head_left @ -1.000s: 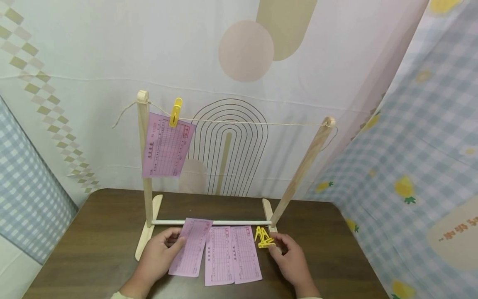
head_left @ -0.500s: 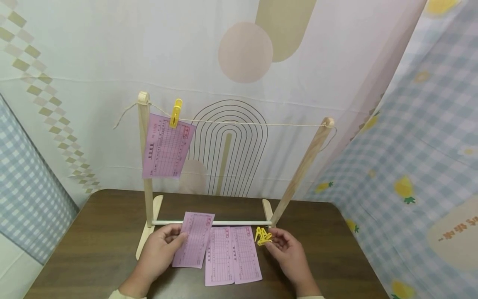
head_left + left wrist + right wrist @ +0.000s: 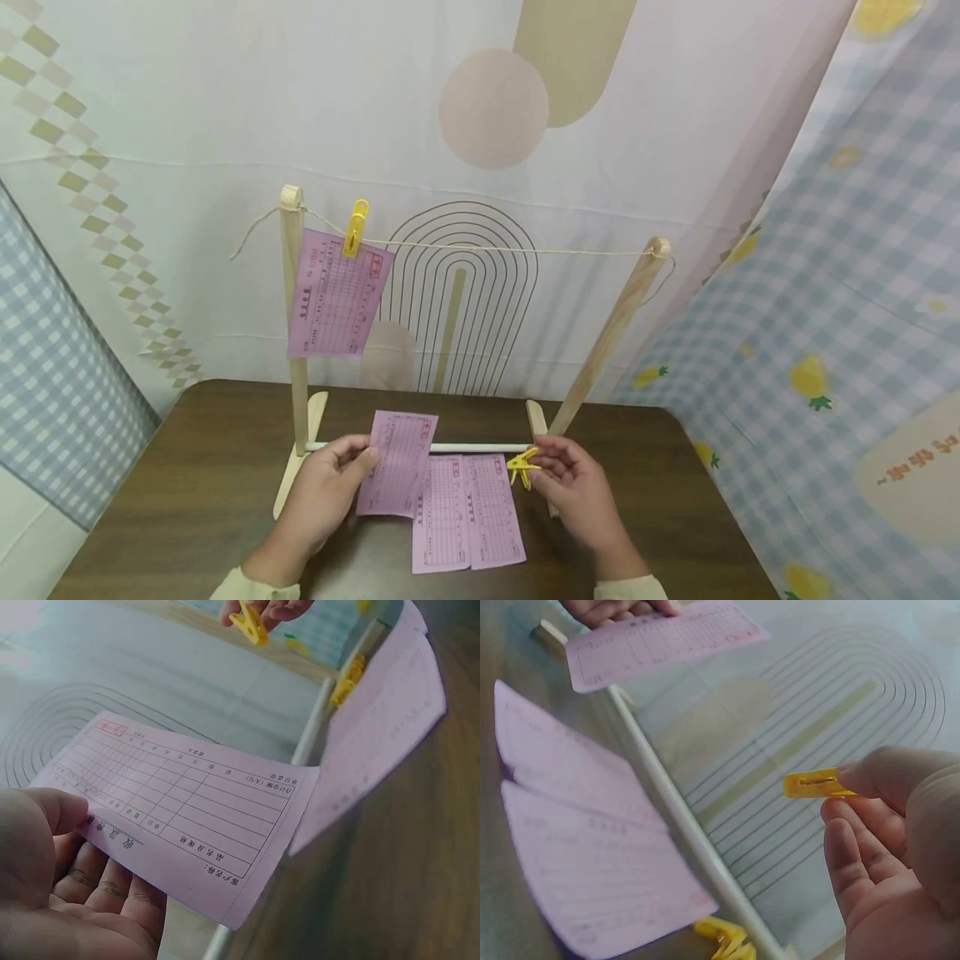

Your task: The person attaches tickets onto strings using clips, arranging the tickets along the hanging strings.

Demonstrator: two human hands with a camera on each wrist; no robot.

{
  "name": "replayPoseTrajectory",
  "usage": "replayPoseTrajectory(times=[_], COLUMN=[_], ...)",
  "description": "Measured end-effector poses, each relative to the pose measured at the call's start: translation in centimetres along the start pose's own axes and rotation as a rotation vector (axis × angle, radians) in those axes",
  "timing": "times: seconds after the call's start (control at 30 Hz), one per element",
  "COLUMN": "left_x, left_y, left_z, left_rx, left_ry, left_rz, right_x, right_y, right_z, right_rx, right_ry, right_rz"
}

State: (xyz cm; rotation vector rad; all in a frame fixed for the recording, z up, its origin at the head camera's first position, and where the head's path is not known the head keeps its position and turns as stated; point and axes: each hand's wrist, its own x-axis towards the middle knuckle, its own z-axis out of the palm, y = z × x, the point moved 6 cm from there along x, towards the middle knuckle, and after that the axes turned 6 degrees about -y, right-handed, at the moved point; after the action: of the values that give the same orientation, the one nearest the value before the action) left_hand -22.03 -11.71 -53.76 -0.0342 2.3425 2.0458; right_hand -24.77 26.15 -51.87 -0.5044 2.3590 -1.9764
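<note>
My left hand pinches a pink receipt slip by its left edge, thumb on the printed face; in the left wrist view the slip is tilted up off the table. My right hand pinches a yellow clothespin between thumb and fingers, and the right wrist view shows this clothespin raised above the table. Two more pink slips lie side by side between the hands. Loose yellow clothespins rest beside those slips, partly overlapped by the held one in the head view.
A wooden stand has a left post, a right post, a white bottom rod and a string tied across its top. One pink slip hangs at the string's left under a yellow clothespin. Curtains surround the brown table.
The left hand has lifted its slip up and slightly right. The right hand has picked a clothespin from the little pile and raised it a little.
</note>
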Motion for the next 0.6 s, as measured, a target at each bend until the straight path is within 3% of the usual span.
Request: replayPoseTrajectory(times=[0.27, 0.6], left_x=[0.2, 0.1], left_y=[3.0, 6.1], left_z=[0.0, -0.1], left_rx=[-0.030, -0.105], left_ry=[0.026, 0.062], left_rz=[0.058, 0.129], right_x=[1.2, 3.3], right_y=[-4.1, -10.4], right_z=[0.0, 0.1], right_rx=[-0.045, -0.217], right_ry=[-0.022, -0.121], right_rz=[-0.023, -0.143])
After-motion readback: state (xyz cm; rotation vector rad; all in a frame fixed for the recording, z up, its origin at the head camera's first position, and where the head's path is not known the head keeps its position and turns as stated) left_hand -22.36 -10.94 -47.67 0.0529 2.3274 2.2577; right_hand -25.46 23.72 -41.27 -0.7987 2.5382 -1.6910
